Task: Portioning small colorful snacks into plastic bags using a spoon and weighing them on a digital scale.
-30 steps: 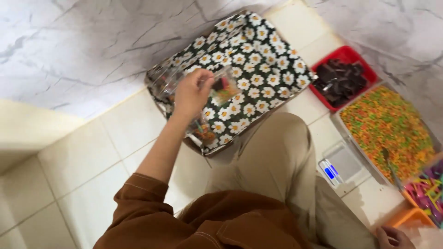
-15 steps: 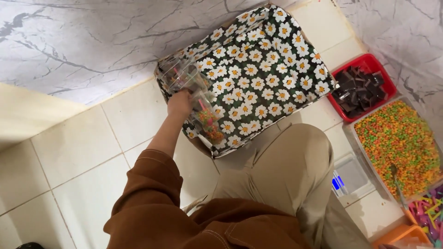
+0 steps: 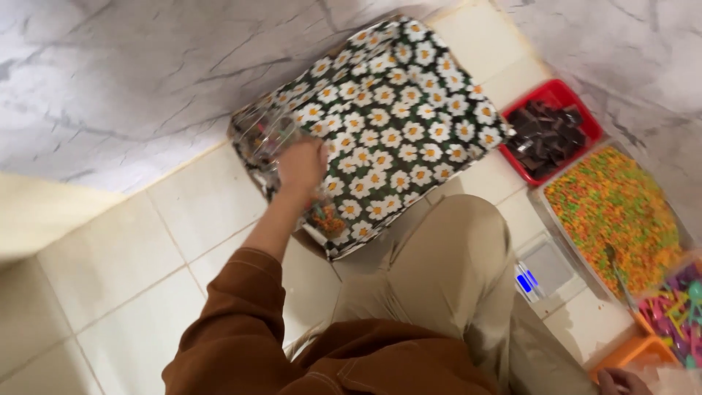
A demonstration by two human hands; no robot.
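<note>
Item: our left hand (image 3: 301, 165), fingers together on a clear packet (image 3: 268, 137) at the daisy tray's (image 3: 409, 110) left corner, beside other filled packets. Right hand (image 3: 620, 381), floor's lower right edge; closure unclear.

The left hand (image 3: 301, 162) reaches down to clear filled packets (image 3: 265, 139) at the left end of a daisy-print tray (image 3: 398, 110) on the tiled floor (image 3: 95, 271) — grip blurred. Right of the tray lie a red tub of dark pieces (image 3: 550, 132), a bin of orange-green snacks (image 3: 610, 212) and a small scale (image 3: 540, 268). The right hand (image 3: 621, 381) shows at the bottom edge.
</note>
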